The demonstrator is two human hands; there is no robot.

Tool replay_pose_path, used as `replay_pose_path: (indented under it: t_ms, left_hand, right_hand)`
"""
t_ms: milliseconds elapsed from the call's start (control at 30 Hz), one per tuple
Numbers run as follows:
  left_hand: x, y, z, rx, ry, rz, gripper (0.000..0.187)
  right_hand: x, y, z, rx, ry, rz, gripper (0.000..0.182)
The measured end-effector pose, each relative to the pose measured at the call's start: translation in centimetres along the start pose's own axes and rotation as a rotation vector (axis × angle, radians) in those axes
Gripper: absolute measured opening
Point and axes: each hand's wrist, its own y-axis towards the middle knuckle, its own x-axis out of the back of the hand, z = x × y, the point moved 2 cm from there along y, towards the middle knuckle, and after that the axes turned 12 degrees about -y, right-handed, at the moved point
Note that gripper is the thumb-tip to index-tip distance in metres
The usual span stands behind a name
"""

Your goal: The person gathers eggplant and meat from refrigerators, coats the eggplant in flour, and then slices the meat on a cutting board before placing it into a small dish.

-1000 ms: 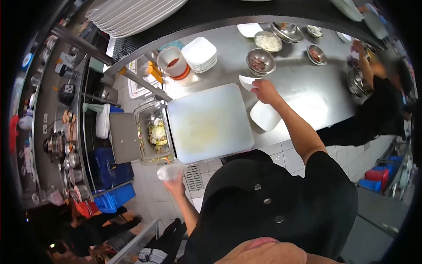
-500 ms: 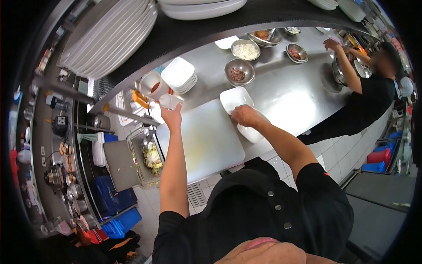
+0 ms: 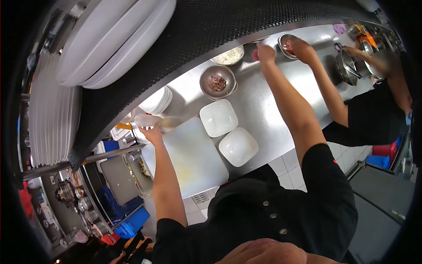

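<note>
Low on the left, my left hand (image 3: pixel 153 133) is closed around a small translucent plastic container (image 3: pixel 147 119), beside the white cutting board (image 3: pixel 189 160). My right hand (image 3: pixel 265 53) reaches to the back of the steel counter, its fingers closed at a small reddish thing (image 3: pixel 255 54) that I cannot make out. Close to it are a metal bowl of white food (image 3: pixel 228 56) and a metal bowl with reddish pieces (image 3: pixel 287 44). Two white square bowls (image 3: pixel 218 118) (image 3: pixel 238 147) stand side by side near the board. Another metal bowl (image 3: pixel 217 82) holds chopped reddish-brown pieces.
A co-worker's hand (image 3: pixel 300 49) is in the bowl of reddish pieces, their arm alongside mine. A black shelf (image 3: pixel 206 33) with white plates (image 3: pixel 118 39) overhangs the counter. More white dishes (image 3: pixel 160 102) are stacked under it. Pans (image 3: pixel 347 68) stand at the right.
My right hand has left the white bowls and moved to the back of the counter. The co-worker's hand has come to the metal bowl. My left hand keeps the container; the view has shifted.
</note>
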Motion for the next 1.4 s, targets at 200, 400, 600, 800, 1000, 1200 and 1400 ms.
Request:
replay_pose_path:
  t_ms: [200, 400, 600, 800, 1000, 1200, 1400]
  left_hand:
    - [4.5, -6.1, -0.7, 0.225, 0.259, 0.004, 0.045]
    - [-2.3, -16.6, -12.3, 0.150, -0.050, 0.454, 0.029]
    - [-11.2, -18.5, -20.1, 0.206, -0.291, 0.837, 0.039]
    - [-10.7, -20.3, -24.0, 0.344, -0.180, 0.687, 0.054]
    - [4.9, -20.1, -19.3, 0.335, -0.176, 0.552, 0.040]
    - [16.3, -18.3, -19.6, 0.280, 0.069, 0.582, 0.029]
    - [21.6, -16.7, -20.4, -0.107, 0.573, 0.547, 0.021]
  right_hand:
    - [-1.5, 7.8, 2.4, -0.078, 0.051, -0.074, 0.028]
    - [-0.5, 7.9, 1.2, 0.011, 0.401, -0.150, 0.027]
    - [4.9, -9.2, 2.5, 0.084, 0.235, -0.045, 0.010]
    - [6.5, -28.7, -2.3, -0.068, 0.215, 0.232, 0.017]
    - [6.2, -35.2, -5.1, -0.011, -0.109, 0.589, 0.041]
    - [-5.1, -35.5, -5.0, 0.504, -0.433, 0.846, 0.070]
    - [-10.6, -39.8, -6.3, 0.772, -0.608, 0.770, 0.030]
